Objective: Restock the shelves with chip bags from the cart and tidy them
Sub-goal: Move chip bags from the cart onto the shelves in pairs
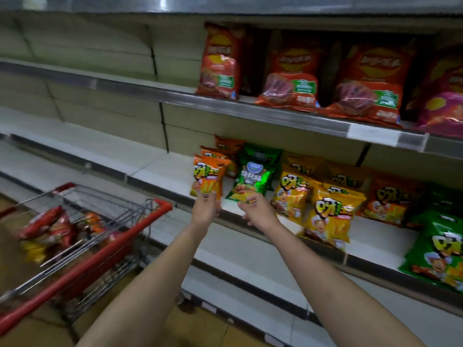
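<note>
My left hand [205, 209] pinches the bottom edge of an orange chip bag [209, 177] and holds it upright at the front of the middle shelf [160, 169]. Beside it, my right hand [254, 211] grips the bottom of a green chip bag [251, 180], also upright at the shelf front. More orange and green bags stand behind these two. Yellow bags [293, 191] and further orange and green ones fill the shelf to the right. The red cart [82, 261] at the lower left holds several red and orange bags [50, 229].
The shelf above carries red chip bags [290, 73] and a purple one [446, 106] at the far right. The left stretches of all shelves are bare. A lower shelf [250, 249] juts out under my arms. The cart handle lies close to my left forearm.
</note>
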Action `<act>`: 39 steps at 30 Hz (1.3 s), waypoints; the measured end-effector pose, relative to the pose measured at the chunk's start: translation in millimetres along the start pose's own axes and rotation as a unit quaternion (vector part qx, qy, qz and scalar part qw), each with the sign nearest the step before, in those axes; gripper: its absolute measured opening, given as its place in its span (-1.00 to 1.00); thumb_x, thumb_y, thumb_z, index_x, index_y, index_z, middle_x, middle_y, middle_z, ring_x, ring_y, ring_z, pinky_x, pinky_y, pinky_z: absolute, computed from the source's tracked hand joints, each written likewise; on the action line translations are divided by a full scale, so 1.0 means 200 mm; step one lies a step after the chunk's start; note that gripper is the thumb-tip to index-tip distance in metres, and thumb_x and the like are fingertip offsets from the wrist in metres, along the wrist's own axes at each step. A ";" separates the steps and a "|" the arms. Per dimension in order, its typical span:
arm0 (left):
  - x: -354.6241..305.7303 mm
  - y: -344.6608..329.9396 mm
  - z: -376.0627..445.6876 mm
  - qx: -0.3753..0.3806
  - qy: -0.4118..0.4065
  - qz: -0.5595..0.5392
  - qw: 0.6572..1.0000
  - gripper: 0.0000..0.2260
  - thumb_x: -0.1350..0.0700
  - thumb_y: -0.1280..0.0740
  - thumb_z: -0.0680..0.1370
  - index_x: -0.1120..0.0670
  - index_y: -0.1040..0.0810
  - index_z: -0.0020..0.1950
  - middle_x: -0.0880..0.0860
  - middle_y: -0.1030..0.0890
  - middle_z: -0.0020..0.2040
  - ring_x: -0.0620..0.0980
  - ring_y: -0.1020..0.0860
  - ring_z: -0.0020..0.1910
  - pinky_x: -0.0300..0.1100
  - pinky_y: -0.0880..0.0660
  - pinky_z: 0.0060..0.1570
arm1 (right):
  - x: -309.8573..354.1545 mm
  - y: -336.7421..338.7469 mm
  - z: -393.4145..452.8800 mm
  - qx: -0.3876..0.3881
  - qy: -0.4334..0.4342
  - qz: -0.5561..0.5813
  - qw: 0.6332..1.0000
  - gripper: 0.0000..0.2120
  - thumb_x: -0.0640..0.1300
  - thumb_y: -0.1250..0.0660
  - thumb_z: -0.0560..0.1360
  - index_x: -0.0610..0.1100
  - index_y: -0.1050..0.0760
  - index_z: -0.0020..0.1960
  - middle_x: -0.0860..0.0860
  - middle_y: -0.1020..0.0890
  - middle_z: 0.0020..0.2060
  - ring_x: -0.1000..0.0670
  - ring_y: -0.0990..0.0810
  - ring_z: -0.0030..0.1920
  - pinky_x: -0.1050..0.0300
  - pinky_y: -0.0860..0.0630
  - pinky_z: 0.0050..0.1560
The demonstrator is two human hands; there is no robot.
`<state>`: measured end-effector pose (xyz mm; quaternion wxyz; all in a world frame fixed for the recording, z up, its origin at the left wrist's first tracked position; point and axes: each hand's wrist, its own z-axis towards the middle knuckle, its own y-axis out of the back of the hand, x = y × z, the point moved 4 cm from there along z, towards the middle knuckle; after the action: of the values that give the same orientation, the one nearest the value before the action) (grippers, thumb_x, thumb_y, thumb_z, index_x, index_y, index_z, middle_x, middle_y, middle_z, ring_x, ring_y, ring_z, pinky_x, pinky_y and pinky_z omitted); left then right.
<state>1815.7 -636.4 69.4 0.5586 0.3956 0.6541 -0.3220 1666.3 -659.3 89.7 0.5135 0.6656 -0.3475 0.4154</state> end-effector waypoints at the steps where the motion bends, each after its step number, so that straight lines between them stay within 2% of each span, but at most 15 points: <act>1: -0.01 0.10 0.02 -0.014 -0.007 0.000 1.000 -0.86 0.08 -0.14 0.67 0.15 -0.35 0.10 0.15 -0.54 -0.08 -0.04 -0.52 -0.25 -0.20 -0.45 -0.25 | 0.05 -0.09 0.02 0.016 0.006 0.000 1.000 -0.78 -0.09 -0.33 0.55 -0.13 -0.33 0.08 0.02 -0.47 -0.28 0.01 -0.52 -0.31 0.16 -0.42 -0.34; 4: -0.02 0.41 0.10 -0.048 -0.002 -0.007 0.999 -0.86 0.10 -0.20 0.64 0.17 -0.40 0.07 0.14 -0.55 -0.08 -0.02 -0.55 -0.21 -0.18 -0.49 -0.23 | 0.20 -0.39 0.06 0.070 0.031 -0.015 0.997 -0.73 -0.09 -0.34 0.54 -0.14 -0.35 0.17 0.02 -0.50 -0.24 0.01 -0.53 -0.31 0.18 -0.39 -0.38; 6: 0.00 0.63 0.18 -0.068 0.011 -0.007 0.998 -0.81 0.15 -0.25 0.60 0.26 -0.44 0.12 0.21 -0.59 -0.06 0.06 -0.60 -0.19 -0.11 -0.55 -0.21 | 0.30 -0.62 0.10 0.115 0.045 -0.019 0.992 -0.70 -0.11 -0.33 0.55 -0.13 -0.34 0.22 -0.01 -0.51 -0.11 0.01 -0.52 -0.31 0.20 -0.40 -0.38; 8: 0.01 0.88 0.26 -0.105 0.022 -0.005 0.994 -0.80 0.19 -0.27 0.59 0.30 -0.47 0.14 0.25 -0.59 -0.06 0.08 -0.60 -0.22 -0.10 -0.56 -0.23 | 0.41 -0.87 0.15 0.163 0.055 -0.026 0.985 -0.72 -0.11 -0.32 0.56 -0.12 -0.34 0.21 -0.03 -0.52 -0.12 0.03 -0.53 -0.31 0.18 -0.42 -0.33; 12: 0.02 1.39 0.42 -0.165 0.043 0.007 0.985 -0.93 0.22 -0.22 0.61 0.21 -0.47 0.02 0.16 -0.54 -0.14 0.01 -0.53 -0.25 -0.17 -0.47 -0.26 | 0.59 -1.34 0.23 0.231 0.067 -0.053 0.969 -0.68 -0.14 -0.31 0.56 -0.14 -0.35 0.27 -0.04 -0.58 -0.18 0.05 -0.55 -0.33 0.24 -0.43 -0.38; 14: 0.05 1.64 0.51 -0.192 0.061 0.002 0.979 -0.89 0.27 -0.18 0.61 0.18 -0.46 -0.09 0.12 -0.49 -0.23 -0.04 -0.47 -0.35 -0.26 -0.40 -0.38 | 0.66 -1.55 0.27 0.252 0.076 -0.069 0.962 -0.67 -0.14 -0.30 0.56 -0.15 -0.35 0.29 -0.09 -0.59 -0.16 0.08 -0.53 -0.37 0.28 -0.40 -0.44; 17: 0.11 1.94 0.56 -0.227 0.091 0.007 0.970 -0.77 0.29 -0.16 0.61 0.11 -0.40 -0.23 0.09 -0.46 -0.26 -0.02 -0.45 -0.34 -0.26 -0.39 -0.36 | 0.73 -1.80 0.32 0.282 0.079 -0.081 0.953 -0.65 -0.12 -0.29 0.58 -0.16 -0.34 0.32 -0.08 -0.57 -0.10 0.09 -0.55 -0.31 0.22 -0.48 -0.31; 19: 0.16 2.08 0.58 -0.248 0.104 0.019 0.963 -0.84 0.26 -0.15 0.63 0.13 -0.44 -0.12 0.10 -0.48 -0.21 -0.03 -0.47 -0.31 -0.25 -0.42 -0.33 | 0.74 -1.92 0.33 0.301 0.079 -0.094 0.946 -0.66 -0.10 -0.28 0.59 -0.12 -0.32 0.31 -0.02 -0.56 -0.09 0.08 -0.56 -0.25 0.17 -0.51 -0.21; 21: 0.22 2.20 0.59 -0.256 0.117 0.017 0.959 -0.90 0.27 -0.13 0.63 0.15 -0.42 0.00 0.13 -0.47 -0.21 -0.04 -0.43 -0.37 -0.32 -0.38 -0.47 | 0.75 -2.03 0.35 0.315 0.077 -0.104 0.940 -0.66 -0.08 -0.28 0.58 -0.12 -0.32 0.32 0.02 -0.55 -0.15 0.04 -0.57 -0.22 0.12 -0.54 -0.19; 22: 0.25 2.25 0.60 -0.259 0.127 0.020 0.957 -0.90 0.26 -0.14 0.63 0.14 -0.42 -0.03 0.17 -0.47 -0.20 -0.03 -0.43 -0.39 -0.32 -0.38 -0.51 | 0.75 -2.08 0.36 0.321 0.076 -0.111 0.938 -0.65 -0.08 -0.28 0.58 -0.12 -0.32 0.32 0.02 -0.55 -0.16 0.01 -0.58 -0.20 0.08 -0.56 -0.16; 25: 0.34 2.38 0.60 -0.290 0.158 0.020 0.944 -0.95 0.22 -0.20 0.61 0.15 -0.43 -0.03 0.20 -0.53 -0.07 0.02 -0.51 -0.29 -0.20 -0.46 -0.32 | 0.73 -2.21 0.41 0.342 0.066 -0.119 0.930 -0.69 -0.10 -0.27 0.59 -0.13 -0.32 0.29 0.00 -0.54 -0.19 -0.04 -0.56 -0.14 0.06 -0.55 -0.15; 27: 0.41 2.42 0.62 -0.302 0.174 0.013 0.937 -0.95 0.23 -0.18 0.63 0.19 -0.41 0.01 0.13 -0.50 -0.13 -0.02 -0.49 -0.28 -0.21 -0.43 -0.31 | 0.72 -2.28 0.45 0.344 0.064 -0.130 0.928 -0.73 -0.11 -0.27 0.59 -0.13 -0.34 0.25 -0.02 -0.55 -0.18 -0.02 -0.58 -0.14 0.01 -0.59 -0.06; 29: 0.45 2.45 0.63 -0.302 0.186 0.011 0.935 -0.90 0.25 -0.17 0.63 0.17 -0.42 -0.07 0.09 -0.46 -0.22 -0.04 -0.45 -0.31 -0.23 -0.38 -0.32 | 0.69 -2.35 0.50 0.348 0.057 -0.144 0.925 -0.74 -0.11 -0.27 0.59 -0.13 -0.35 0.24 -0.03 -0.57 -0.16 -0.01 -0.59 -0.15 -0.06 -0.59 0.02; 34: 0.56 2.53 0.71 -0.304 0.216 0.011 0.928 -0.95 0.21 -0.23 0.63 0.19 -0.43 0.01 0.11 -0.51 -0.19 -0.04 -0.49 -0.30 -0.21 -0.46 -0.25 | 0.65 -2.53 0.64 0.367 0.055 -0.174 0.912 -0.72 -0.10 -0.28 0.58 -0.15 -0.35 0.25 -0.09 -0.58 0.06 0.02 -0.61 -0.16 0.03 -0.59 -0.06; 39: 0.59 2.68 0.87 -0.319 0.233 0.009 0.919 -0.94 0.21 -0.24 0.61 0.14 -0.44 -0.06 0.14 -0.53 -0.11 0.00 -0.50 -0.21 -0.21 -0.46 -0.27 | 0.69 -2.77 0.85 0.390 0.047 -0.165 0.905 -0.69 -0.08 -0.29 0.58 -0.15 -0.36 0.27 0.00 -0.56 -0.16 -0.04 -0.61 -0.16 0.06 -0.53 -0.15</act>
<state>2360.9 -511.8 -65.3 0.4894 0.2665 0.8303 0.0099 2248.3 -702.6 -25.6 0.2901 0.8403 -0.0188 0.4577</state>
